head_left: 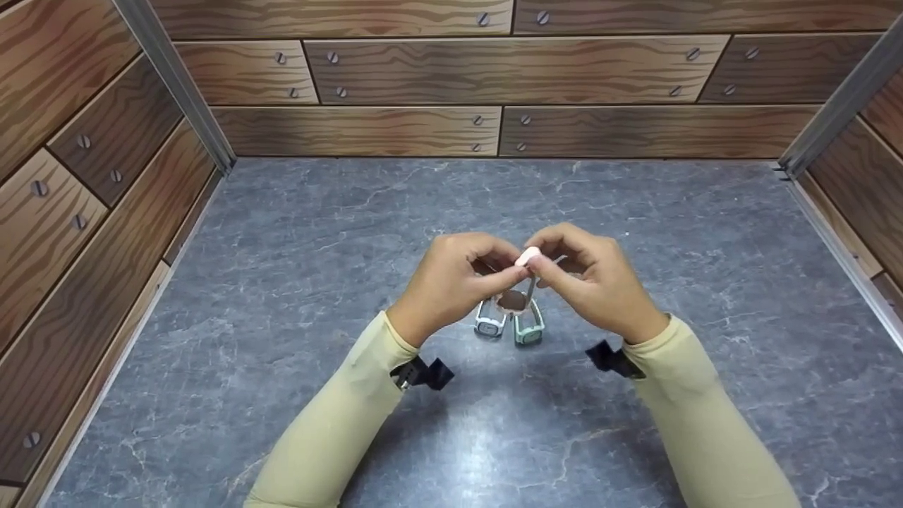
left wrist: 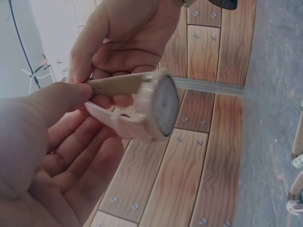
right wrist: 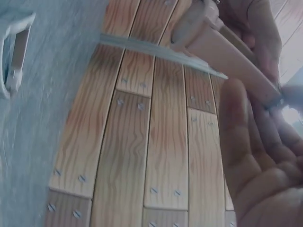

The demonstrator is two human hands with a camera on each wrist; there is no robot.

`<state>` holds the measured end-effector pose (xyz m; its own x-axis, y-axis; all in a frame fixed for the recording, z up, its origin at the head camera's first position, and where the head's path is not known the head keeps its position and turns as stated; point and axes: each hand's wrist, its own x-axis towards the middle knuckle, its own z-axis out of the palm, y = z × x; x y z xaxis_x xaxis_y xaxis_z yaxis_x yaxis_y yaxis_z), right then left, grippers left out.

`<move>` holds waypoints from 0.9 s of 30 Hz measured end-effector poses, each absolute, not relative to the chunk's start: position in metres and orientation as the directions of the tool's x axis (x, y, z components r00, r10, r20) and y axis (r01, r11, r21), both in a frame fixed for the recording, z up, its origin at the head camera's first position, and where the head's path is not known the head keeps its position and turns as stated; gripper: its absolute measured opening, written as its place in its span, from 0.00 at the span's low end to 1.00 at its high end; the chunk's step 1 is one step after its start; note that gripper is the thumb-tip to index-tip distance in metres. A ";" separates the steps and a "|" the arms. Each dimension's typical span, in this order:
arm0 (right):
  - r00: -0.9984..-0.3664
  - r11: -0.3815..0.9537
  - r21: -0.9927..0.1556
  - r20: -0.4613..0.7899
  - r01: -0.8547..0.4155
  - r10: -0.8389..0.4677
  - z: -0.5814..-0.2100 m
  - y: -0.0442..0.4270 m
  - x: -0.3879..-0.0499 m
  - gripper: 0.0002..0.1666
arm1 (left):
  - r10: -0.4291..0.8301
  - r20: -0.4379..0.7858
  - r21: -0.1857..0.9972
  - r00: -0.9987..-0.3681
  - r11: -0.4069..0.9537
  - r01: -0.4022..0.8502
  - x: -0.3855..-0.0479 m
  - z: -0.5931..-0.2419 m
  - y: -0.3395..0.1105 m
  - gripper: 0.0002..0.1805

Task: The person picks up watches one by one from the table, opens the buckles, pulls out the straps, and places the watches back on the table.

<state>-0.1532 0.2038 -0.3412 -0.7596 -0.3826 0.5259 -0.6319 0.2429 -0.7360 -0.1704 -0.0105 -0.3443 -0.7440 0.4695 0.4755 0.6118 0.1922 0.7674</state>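
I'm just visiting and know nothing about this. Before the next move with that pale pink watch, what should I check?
1. Pink watch held by both hands: ok, the left hand and right hand both pinch its strap ends.
2. Pink watch lifted off the table: ok, it hangs from the fingers.
3. Its dial uncovered: ok, no finger lies over it in the left wrist view.
4. Strap fastened: cannot tell, fingers hide where the ends meet.
5. White watch and green watch out of the hands: ok, both rest on the table.
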 end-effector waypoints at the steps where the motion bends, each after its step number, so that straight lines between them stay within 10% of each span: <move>1: -0.759 0.267 -0.725 0.521 -0.635 -0.391 -0.341 0.205 -0.153 0.09 | 0.473 0.477 0.763 -0.741 0.196 0.616 -0.170 -0.344 -0.010 0.07; 27: -0.697 0.423 -0.561 0.489 -0.711 -0.524 -0.339 0.209 -0.153 0.02 | 0.558 0.430 0.633 -0.710 0.374 0.678 -0.170 -0.346 -0.012 0.09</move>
<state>-0.1526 0.2091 -0.3389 -0.6975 -0.5239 0.4890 -0.7113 0.4233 -0.5611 -0.1704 -0.0117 -0.3460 -0.7097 0.5581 0.4298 0.6776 0.3740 0.6332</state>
